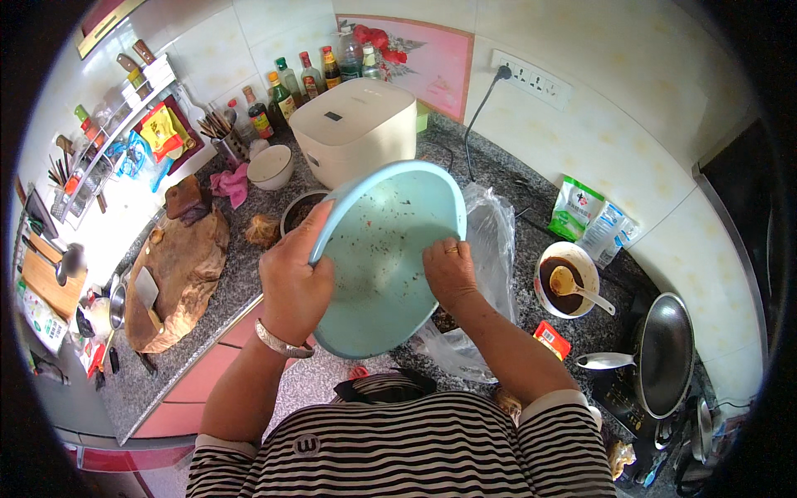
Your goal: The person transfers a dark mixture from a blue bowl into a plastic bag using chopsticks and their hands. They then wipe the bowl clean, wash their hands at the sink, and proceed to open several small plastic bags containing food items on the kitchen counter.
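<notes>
My left hand [297, 274] grips the rim of a light blue plastic basin [386, 267], its thumb lying inside the wall. The basin is tilted up on its side, and dark bits and a few red specks cling to its inner surface. At the basin's right inner edge, my right hand [451, 271] has curled fingers, with a ring on one; what it holds, if anything, is hidden. A clear plastic bag [492, 249] lies behind and below the basin, partly covered by it and my right forearm. Left of the basin, a bowl [299, 215] with dark contents is partly hidden.
A cream rice cooker [355, 127] stands behind the basin. Left are a white bowl [271, 168] and a wooden chopping board [187, 274] with a cleaver [146, 287]. Right are a bowl of dark sauce [570, 305] with a ladle [563, 281] and a frying pan [666, 355].
</notes>
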Tool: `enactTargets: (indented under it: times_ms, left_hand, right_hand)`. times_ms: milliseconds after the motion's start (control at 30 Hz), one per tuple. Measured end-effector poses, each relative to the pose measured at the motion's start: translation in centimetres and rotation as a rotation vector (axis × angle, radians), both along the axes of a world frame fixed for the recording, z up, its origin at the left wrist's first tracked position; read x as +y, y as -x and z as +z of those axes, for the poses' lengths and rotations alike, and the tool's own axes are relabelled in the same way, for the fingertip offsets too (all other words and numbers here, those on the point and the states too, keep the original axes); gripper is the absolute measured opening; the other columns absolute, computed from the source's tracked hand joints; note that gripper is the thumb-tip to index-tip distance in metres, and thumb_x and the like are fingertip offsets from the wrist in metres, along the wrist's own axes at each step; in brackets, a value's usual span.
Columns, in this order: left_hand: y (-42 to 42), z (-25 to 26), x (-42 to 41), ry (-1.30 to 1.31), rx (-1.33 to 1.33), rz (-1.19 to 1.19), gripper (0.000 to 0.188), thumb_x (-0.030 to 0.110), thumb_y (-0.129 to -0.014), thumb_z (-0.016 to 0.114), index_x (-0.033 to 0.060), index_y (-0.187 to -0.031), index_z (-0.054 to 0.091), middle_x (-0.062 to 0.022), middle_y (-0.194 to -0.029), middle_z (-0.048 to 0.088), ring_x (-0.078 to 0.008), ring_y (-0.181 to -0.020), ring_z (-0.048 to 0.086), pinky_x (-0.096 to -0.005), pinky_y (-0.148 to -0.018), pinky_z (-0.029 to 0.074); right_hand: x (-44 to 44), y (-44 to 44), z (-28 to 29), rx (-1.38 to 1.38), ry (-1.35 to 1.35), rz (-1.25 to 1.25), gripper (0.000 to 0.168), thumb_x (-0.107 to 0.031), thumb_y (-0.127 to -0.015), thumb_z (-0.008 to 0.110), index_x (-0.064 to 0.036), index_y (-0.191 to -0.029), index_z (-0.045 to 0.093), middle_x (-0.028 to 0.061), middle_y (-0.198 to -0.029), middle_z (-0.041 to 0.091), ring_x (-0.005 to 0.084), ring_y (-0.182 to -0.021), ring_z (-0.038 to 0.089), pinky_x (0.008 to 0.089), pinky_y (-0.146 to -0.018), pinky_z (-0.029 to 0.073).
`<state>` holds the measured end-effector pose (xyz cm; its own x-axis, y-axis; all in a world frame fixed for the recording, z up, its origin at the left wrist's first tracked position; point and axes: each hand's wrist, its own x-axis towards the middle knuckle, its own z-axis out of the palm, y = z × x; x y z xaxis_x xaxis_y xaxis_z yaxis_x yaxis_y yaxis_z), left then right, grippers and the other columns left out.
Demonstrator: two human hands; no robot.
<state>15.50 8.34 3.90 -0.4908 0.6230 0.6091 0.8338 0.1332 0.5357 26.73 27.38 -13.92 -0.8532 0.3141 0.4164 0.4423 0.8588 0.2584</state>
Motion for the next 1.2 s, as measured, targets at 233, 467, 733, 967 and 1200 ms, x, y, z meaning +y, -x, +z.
enactTargets:
  times_ms: [233, 467, 733, 967, 1200]
  left_hand:
    - [1.5, 0.4, -1.1, 0.002, 0.02, 0.115, 0.056, -0.005, -0.066, 0.049, 0.0062, -0.119, 0.058, -0.021, -0.1, 0.064, -0.0298, -0.089, 0.066, -0.0334, -0.079, 0.049]
    - [2.2, 0.7, -1.4, -0.047, -0.024, 0.143, 0.054, -0.005, -0.066, 0.05, 0.0067, -0.119, 0.059, -0.0184, -0.102, 0.065, -0.0261, -0.089, 0.066, -0.031, -0.08, 0.049]
    - [-0.6, 0.8, -0.3, -0.06, -0.095, -0.026, 0.055, -0.007, -0.066, 0.05, 0.0044, -0.119, 0.058, -0.0196, -0.104, 0.064, -0.0253, -0.091, 0.066, -0.0302, -0.08, 0.049]
    - [-0.2, 1.2, -0.3, -0.038, -0.039, -0.013, 0.054, -0.007, -0.066, 0.05, 0.0041, -0.117, 0.059, -0.02, -0.101, 0.065, -0.0278, -0.086, 0.066, -0.0312, -0.078, 0.049]
    - [0.7, 0.8, -0.5, -0.077, -0.051, 0.026, 0.054, -0.006, -0.065, 0.049, 0.0045, -0.117, 0.06, -0.0158, -0.094, 0.066, -0.0186, -0.079, 0.066, -0.028, -0.073, 0.049]
  right_hand:
    - [-1.2, -1.5, 3.4, -0.414, 0.063, -0.218, 0.013, -0.017, -0.076, 0.059, -0.009, -0.087, 0.06, 0.007, -0.087, 0.054, 0.0224, -0.088, 0.051, 0.0391, -0.08, 0.037]
    - [-0.7, -2.5, 4.1, -0.08, 0.203, -0.052, 0.022, -0.014, -0.077, 0.056, -0.007, -0.098, 0.058, 0.01, -0.092, 0.056, 0.0226, -0.095, 0.053, 0.0384, -0.078, 0.04]
    - [-3.8, 3.6, 6.4, 0.262, 0.128, 0.279, 0.052, -0.008, -0.078, 0.052, 0.009, -0.126, 0.043, 0.0248, -0.132, 0.043, 0.0362, -0.119, 0.047, 0.0425, -0.106, 0.033]
    - [-3.7, 0.8, 4.2, -0.309, 0.369, 0.395, 0.029, -0.004, -0.07, 0.055, -0.002, -0.099, 0.061, 0.0143, -0.093, 0.06, 0.031, -0.091, 0.06, 0.0376, -0.081, 0.048]
    - [4.3, -0.6, 7.0, 0.283, 0.406, 0.674, 0.029, -0.001, -0.07, 0.058, -0.003, -0.098, 0.06, 0.0125, -0.1, 0.061, 0.0303, -0.093, 0.059, 0.0384, -0.082, 0.051]
